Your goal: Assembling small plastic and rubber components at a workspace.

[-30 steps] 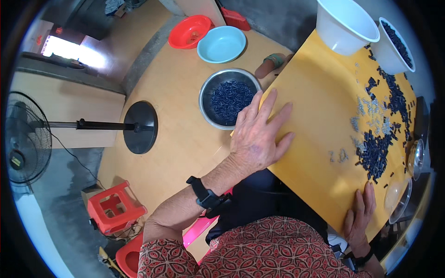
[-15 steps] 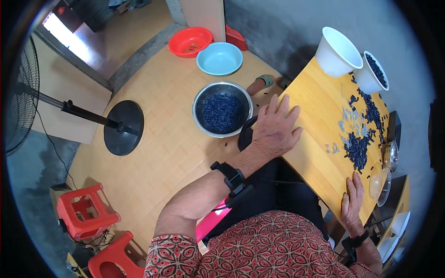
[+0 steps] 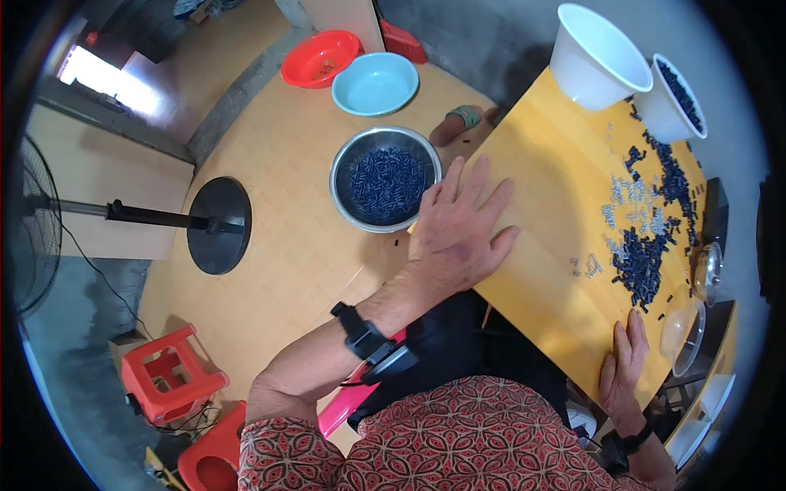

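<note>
My left hand [image 3: 460, 233] has its fingers spread, palm down, at the left edge of the wooden table [image 3: 532, 221]. Nothing shows in its grasp; whether the palm touches the wood I cannot tell. Resting flat near the table's front right, my right hand [image 3: 624, 364] has its fingers stretched out, just short of a pile of small dark blue cylindrical pieces [image 3: 641, 266]. Small silvery metal pieces [image 3: 630, 192] lie scattered beside that pile. On the floor left of the table, a steel basin [image 3: 337, 184] contains many similar dark blue pieces.
A white tub [image 3: 594, 69] and a white container [image 3: 659, 110] with dark pieces stand at the table's far end. Farther off are a light blue basin [image 3: 372, 86] and a red basin [image 3: 311, 61]. A standing fan's base [image 3: 219, 245] and red stools [image 3: 176, 372] are left.
The whole view has shifted, with the table filling more of it. My left hand appears farther left in the picture, still spread. The right hand stays flat on the table.
</note>
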Motion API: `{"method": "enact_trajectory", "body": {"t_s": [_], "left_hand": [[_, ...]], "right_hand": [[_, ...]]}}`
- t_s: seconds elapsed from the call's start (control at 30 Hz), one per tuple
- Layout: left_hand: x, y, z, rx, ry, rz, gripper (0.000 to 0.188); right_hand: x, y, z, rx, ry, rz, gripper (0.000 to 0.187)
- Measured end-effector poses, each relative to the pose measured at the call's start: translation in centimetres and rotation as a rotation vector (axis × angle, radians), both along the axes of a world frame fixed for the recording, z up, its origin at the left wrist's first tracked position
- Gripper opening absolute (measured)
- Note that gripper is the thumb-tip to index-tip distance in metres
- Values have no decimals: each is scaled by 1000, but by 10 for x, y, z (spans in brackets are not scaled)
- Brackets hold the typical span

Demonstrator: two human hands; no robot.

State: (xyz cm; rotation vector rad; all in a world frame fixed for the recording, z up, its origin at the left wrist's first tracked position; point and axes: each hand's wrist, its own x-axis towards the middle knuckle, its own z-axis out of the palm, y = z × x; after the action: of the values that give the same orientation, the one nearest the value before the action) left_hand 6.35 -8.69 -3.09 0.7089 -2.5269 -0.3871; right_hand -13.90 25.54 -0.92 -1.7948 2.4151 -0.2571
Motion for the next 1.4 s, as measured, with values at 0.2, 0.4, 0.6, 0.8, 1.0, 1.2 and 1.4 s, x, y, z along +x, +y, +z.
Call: {"method": "enact_trajectory", "body": {"t_s": [0.2, 0.4, 0.6, 0.8, 1.0, 1.2, 1.4], "left_hand": [[-3, 0, 8, 42, -118, 4, 57], [-3, -2, 1, 30, -150, 8, 57], [-2, -1, -3, -8, -29, -11, 58], [1, 0, -9, -47, 93, -2, 51], [0, 2, -21, -88, 143, 29, 52], [-2, 3, -19, -59, 178, 14, 50], [-3, 2, -23, -84, 221, 32, 51]], "right_hand": [[-4, 10, 6, 53, -67, -9, 51], [-9, 12, -5, 29, -97, 7, 51], [0, 2, 7, 12, -54, -33, 51], [1, 2, -8, -86, 25, -20, 49], [5, 2, -7, -103, 54, -74, 47], [3, 3, -8, -108, 63, -83, 46], [1, 2, -11, -120, 71, -54, 46]]}}
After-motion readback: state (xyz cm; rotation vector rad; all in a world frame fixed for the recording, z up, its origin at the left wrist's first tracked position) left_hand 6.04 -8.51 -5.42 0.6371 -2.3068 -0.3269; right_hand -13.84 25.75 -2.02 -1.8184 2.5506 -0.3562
